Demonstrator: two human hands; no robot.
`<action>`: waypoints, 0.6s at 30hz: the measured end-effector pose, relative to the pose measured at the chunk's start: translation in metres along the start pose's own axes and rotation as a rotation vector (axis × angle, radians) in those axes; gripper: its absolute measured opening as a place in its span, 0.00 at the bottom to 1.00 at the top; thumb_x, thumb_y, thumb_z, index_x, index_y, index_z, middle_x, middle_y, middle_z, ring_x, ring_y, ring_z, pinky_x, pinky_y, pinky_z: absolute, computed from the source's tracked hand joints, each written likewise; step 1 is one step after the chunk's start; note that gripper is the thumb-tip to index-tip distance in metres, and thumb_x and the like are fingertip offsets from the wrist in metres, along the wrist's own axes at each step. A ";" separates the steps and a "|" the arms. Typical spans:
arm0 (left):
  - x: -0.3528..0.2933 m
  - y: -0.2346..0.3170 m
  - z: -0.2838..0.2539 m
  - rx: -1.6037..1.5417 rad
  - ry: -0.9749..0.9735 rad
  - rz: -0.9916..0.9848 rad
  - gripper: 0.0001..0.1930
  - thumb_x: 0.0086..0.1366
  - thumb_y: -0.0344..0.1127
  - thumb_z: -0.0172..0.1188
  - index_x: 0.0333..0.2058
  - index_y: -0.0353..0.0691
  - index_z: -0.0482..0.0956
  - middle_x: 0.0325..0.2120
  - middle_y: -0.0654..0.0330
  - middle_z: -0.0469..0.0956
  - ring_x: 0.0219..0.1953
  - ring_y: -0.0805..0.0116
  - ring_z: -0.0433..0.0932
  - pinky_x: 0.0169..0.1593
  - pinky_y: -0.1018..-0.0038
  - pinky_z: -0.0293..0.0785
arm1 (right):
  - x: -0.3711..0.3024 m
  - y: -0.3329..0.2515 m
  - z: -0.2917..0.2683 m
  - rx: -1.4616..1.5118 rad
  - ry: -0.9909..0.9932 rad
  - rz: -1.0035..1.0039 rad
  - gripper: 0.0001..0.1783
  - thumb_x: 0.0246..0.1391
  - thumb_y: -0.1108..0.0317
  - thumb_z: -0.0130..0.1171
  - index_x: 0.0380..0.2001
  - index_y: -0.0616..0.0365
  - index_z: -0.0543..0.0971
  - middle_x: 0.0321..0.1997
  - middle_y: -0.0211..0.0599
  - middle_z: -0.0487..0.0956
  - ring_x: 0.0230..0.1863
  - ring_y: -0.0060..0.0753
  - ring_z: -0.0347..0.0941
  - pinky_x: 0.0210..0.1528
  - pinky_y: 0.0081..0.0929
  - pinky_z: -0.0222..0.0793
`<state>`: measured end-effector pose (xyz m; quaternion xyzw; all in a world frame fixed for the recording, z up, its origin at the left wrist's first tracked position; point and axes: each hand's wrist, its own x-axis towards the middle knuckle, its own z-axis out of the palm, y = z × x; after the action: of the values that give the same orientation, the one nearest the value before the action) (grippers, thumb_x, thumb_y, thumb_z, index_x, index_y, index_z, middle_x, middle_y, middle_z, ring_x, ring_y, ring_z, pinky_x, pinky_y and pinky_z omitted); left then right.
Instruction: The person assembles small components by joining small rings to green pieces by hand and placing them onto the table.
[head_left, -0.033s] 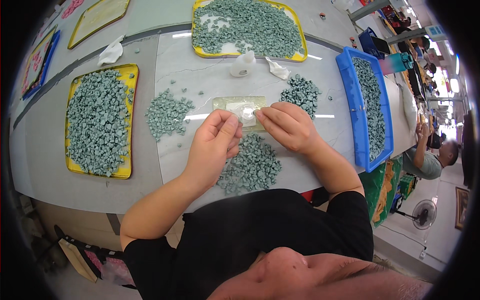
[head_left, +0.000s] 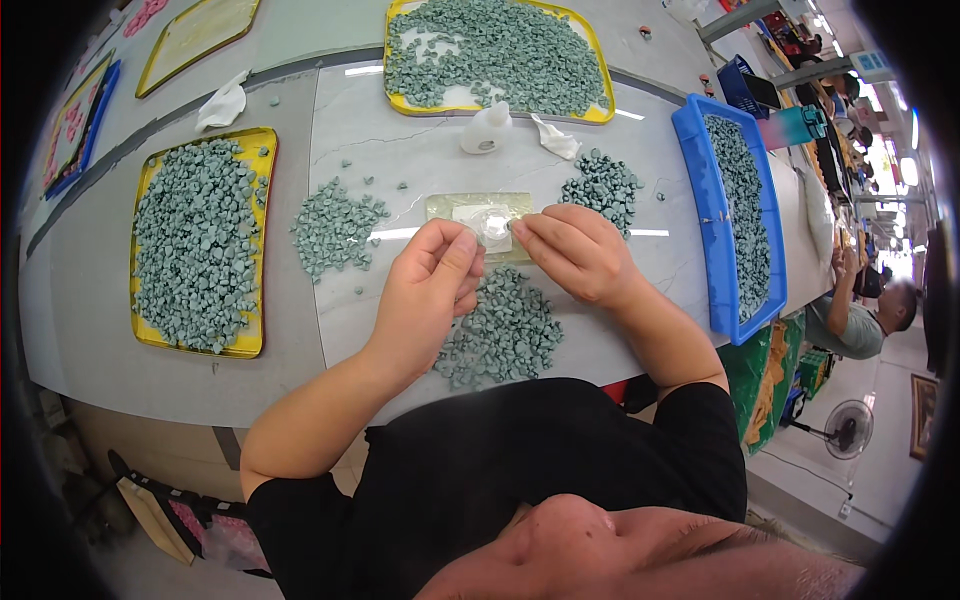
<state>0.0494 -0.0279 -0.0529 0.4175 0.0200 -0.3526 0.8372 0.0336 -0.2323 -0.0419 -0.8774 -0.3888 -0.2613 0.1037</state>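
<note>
Both hands meet over a pale translucent pad with a white piece and a small shiny round patch on it. My left hand is closed at the pad's left edge, thumb against the curled forefinger; whatever it pinches is hidden. At the right, my right hand is closed too, its fingertips pinching a small dark green piece that barely shows. Just below the pad lies a heap of small green pieces, beside my left fingers. Looser pieces spread to the left, and a darker pile sits to the right.
Yellow-rimmed trays of green pieces stand at left and far middle. A long blue bin holds more at right. A small white bottle and crumpled white tissue lie beyond the pad. Another person sits far right.
</note>
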 end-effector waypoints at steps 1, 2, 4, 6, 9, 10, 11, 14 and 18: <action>0.000 0.000 0.000 0.007 0.003 -0.010 0.06 0.68 0.35 0.47 0.33 0.40 0.67 0.26 0.66 0.67 0.22 0.82 0.58 0.23 0.84 0.57 | -0.001 0.000 0.000 -0.004 0.002 0.003 0.16 0.33 0.76 0.58 0.31 0.68 0.78 0.34 0.40 0.75 0.32 0.35 0.73 0.30 0.27 0.72; -0.001 0.000 0.000 0.006 0.004 -0.010 0.06 0.68 0.35 0.47 0.33 0.40 0.67 0.26 0.66 0.67 0.22 0.82 0.58 0.23 0.84 0.57 | -0.001 0.000 0.000 -0.008 0.003 0.005 0.15 0.33 0.76 0.58 0.31 0.68 0.78 0.34 0.40 0.75 0.32 0.35 0.73 0.30 0.27 0.72; -0.001 0.000 0.000 0.018 -0.002 -0.022 0.06 0.68 0.35 0.46 0.33 0.40 0.67 0.25 0.67 0.66 0.22 0.82 0.58 0.23 0.84 0.57 | 0.000 -0.001 0.000 -0.011 -0.009 -0.001 0.16 0.33 0.76 0.58 0.31 0.68 0.78 0.34 0.40 0.75 0.32 0.35 0.73 0.30 0.27 0.72; -0.001 0.000 -0.001 0.016 -0.004 -0.028 0.06 0.68 0.35 0.46 0.33 0.40 0.67 0.25 0.67 0.66 0.22 0.82 0.58 0.23 0.84 0.57 | 0.001 -0.002 0.001 -0.015 -0.022 -0.008 0.16 0.33 0.76 0.58 0.31 0.68 0.78 0.34 0.40 0.75 0.32 0.35 0.73 0.30 0.27 0.72; -0.002 0.001 0.001 0.021 0.001 -0.032 0.06 0.68 0.36 0.46 0.33 0.40 0.67 0.25 0.67 0.66 0.22 0.82 0.58 0.23 0.84 0.56 | 0.000 -0.002 0.000 -0.002 -0.012 -0.001 0.16 0.33 0.76 0.58 0.31 0.68 0.78 0.34 0.39 0.75 0.32 0.35 0.73 0.30 0.26 0.72; -0.002 0.001 0.001 0.023 0.005 -0.031 0.07 0.68 0.36 0.46 0.33 0.40 0.67 0.25 0.67 0.66 0.22 0.82 0.58 0.23 0.84 0.56 | 0.001 -0.002 0.000 -0.010 -0.009 0.002 0.16 0.33 0.75 0.58 0.31 0.68 0.78 0.33 0.39 0.75 0.32 0.35 0.73 0.30 0.27 0.72; -0.002 0.001 0.000 0.022 0.005 -0.032 0.07 0.68 0.36 0.46 0.33 0.40 0.67 0.25 0.67 0.66 0.22 0.82 0.58 0.23 0.84 0.56 | 0.002 -0.002 -0.001 -0.019 -0.005 0.006 0.15 0.33 0.75 0.58 0.31 0.68 0.78 0.33 0.39 0.75 0.32 0.35 0.73 0.30 0.27 0.72; -0.004 0.002 -0.001 0.019 -0.003 -0.039 0.07 0.68 0.36 0.45 0.33 0.40 0.66 0.25 0.67 0.65 0.22 0.82 0.58 0.23 0.84 0.56 | 0.003 -0.003 -0.003 0.032 0.017 0.026 0.15 0.34 0.77 0.60 0.31 0.67 0.78 0.32 0.40 0.75 0.31 0.36 0.73 0.30 0.26 0.71; -0.005 0.001 0.001 0.032 -0.012 -0.024 0.07 0.69 0.37 0.44 0.33 0.41 0.65 0.25 0.67 0.64 0.22 0.82 0.58 0.23 0.84 0.56 | -0.001 -0.009 0.003 0.268 0.121 0.180 0.13 0.35 0.81 0.62 0.31 0.67 0.78 0.31 0.41 0.76 0.31 0.35 0.73 0.29 0.24 0.69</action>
<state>0.0460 -0.0249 -0.0497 0.4283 0.0142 -0.3655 0.8263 0.0280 -0.2255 -0.0452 -0.8696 -0.3333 -0.2489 0.2661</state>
